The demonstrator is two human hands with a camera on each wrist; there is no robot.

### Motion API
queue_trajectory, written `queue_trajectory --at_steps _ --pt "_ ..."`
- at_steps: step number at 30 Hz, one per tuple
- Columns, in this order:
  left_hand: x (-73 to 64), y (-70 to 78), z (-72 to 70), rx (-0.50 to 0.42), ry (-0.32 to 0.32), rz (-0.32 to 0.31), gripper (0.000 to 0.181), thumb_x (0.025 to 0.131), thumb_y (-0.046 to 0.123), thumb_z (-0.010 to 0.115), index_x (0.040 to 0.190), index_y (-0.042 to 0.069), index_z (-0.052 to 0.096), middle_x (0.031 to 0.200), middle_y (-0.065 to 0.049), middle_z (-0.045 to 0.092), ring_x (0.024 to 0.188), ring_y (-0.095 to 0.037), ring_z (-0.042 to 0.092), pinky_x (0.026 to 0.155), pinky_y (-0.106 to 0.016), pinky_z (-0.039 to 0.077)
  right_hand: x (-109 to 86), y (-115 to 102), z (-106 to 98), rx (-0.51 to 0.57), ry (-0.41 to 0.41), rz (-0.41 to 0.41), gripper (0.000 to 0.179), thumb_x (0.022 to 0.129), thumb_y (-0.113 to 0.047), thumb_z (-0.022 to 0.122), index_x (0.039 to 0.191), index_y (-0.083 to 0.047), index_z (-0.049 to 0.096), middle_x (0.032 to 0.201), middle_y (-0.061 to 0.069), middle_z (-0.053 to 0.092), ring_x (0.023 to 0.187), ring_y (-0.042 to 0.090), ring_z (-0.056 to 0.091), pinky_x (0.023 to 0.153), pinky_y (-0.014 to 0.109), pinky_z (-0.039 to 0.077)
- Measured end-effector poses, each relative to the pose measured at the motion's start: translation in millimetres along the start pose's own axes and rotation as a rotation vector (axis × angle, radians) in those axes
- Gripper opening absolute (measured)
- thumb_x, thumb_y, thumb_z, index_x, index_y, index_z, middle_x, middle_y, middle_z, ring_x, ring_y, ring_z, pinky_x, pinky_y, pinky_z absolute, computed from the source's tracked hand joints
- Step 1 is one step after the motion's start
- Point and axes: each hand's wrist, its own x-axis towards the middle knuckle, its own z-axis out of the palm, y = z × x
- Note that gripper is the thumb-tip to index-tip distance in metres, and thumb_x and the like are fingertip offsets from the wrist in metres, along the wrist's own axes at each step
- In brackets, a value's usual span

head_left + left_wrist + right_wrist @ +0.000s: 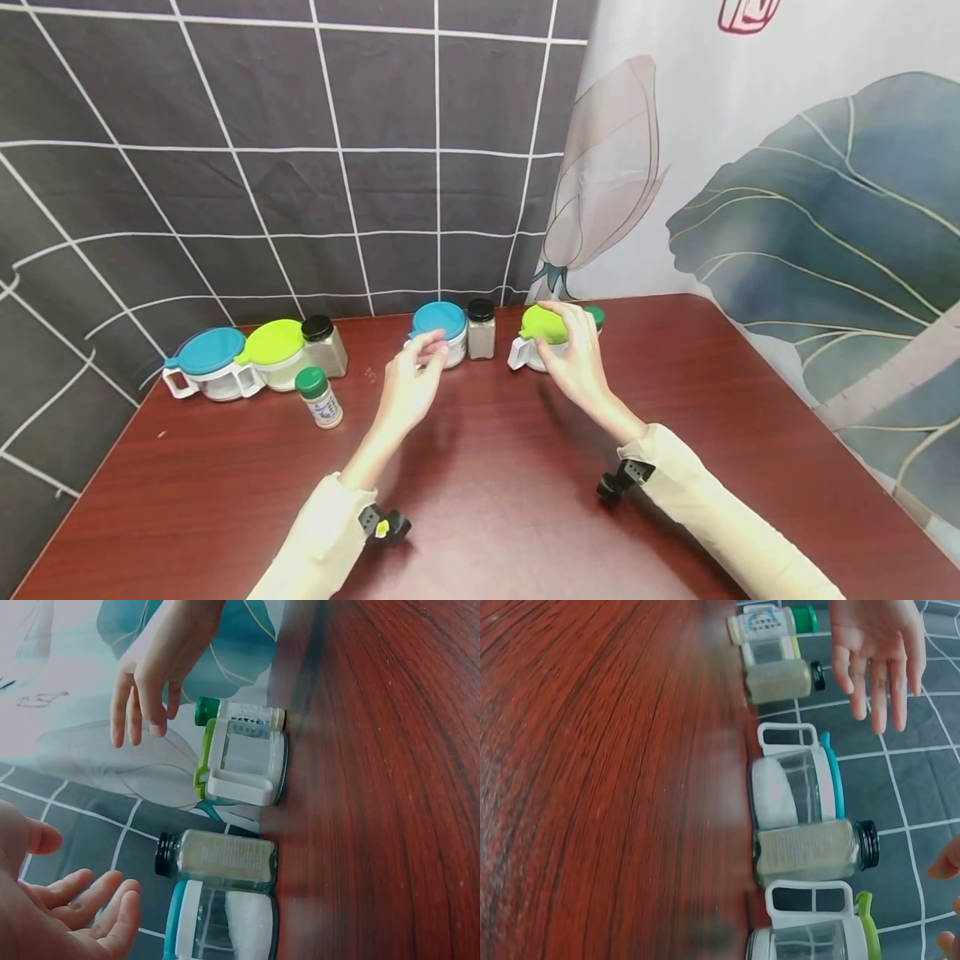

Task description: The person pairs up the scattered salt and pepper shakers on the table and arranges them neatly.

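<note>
My left hand (411,385) hovers in front of a blue-lidded seasoning jar (439,323), its fingers loosely bent and holding nothing. White grains show inside that jar in the left wrist view, beside a black-capped glass spice bottle (225,859). My right hand (579,360) is raised near a green-lidded seasoning jar (542,323) with a white handle. A gap separates this hand from the jar in the left wrist view, and its fingers hang relaxed. Behind it, partly hidden in the head view, stands a green-capped shaker (251,715).
At the table's left stand another blue-lidded jar (212,354), a green-lidded jar (274,346), a black-capped bottle (330,348) and a green-capped shaker (322,404). A grey checked cloth (390,200) and a floral curtain (622,167) hang behind the brown table (487,500).
</note>
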Motion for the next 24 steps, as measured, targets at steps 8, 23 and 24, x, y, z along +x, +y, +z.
queue_trajectory --at_steps 8,23,24 --pt "0.2 2.9 -12.1 0.028 0.028 -0.014 0.035 0.096 0.018 0.057 0.129 0.007 0.058 0.122 -0.015 0.066 0.113 -0.029 0.062 0.098 -0.042 0.048 2.3 -7 6 0.02 -0.009 -0.016 0.05 0.077 0.003 0.068 0.125 -0.008 0.059 0.126 0.012 0.057 0.113 0.032 0.044 0.098 0.044 0.033" --pt "-0.5 4.5 -47.3 0.042 0.066 -0.034 0.037 0.098 0.019 0.054 0.133 0.008 0.055 0.126 -0.014 0.064 0.115 -0.029 0.062 0.1 -0.042 0.047 7.0 -26 28 0.082 -0.054 -0.041 0.049 0.078 0.001 0.067 0.125 -0.009 0.058 0.126 0.011 0.057 0.121 0.028 0.045 0.103 0.043 0.032" --pt "-0.5 4.5 -49.5 0.045 0.071 -0.035 0.037 0.097 0.019 0.054 0.133 0.008 0.055 0.126 -0.014 0.064 0.115 -0.029 0.062 0.1 -0.042 0.047 7.6 -28 30 0.086 -0.054 -0.047 0.049 0.078 0.001 0.067 0.125 -0.009 0.058 0.126 0.011 0.058 0.12 0.028 0.045 0.102 0.042 0.033"
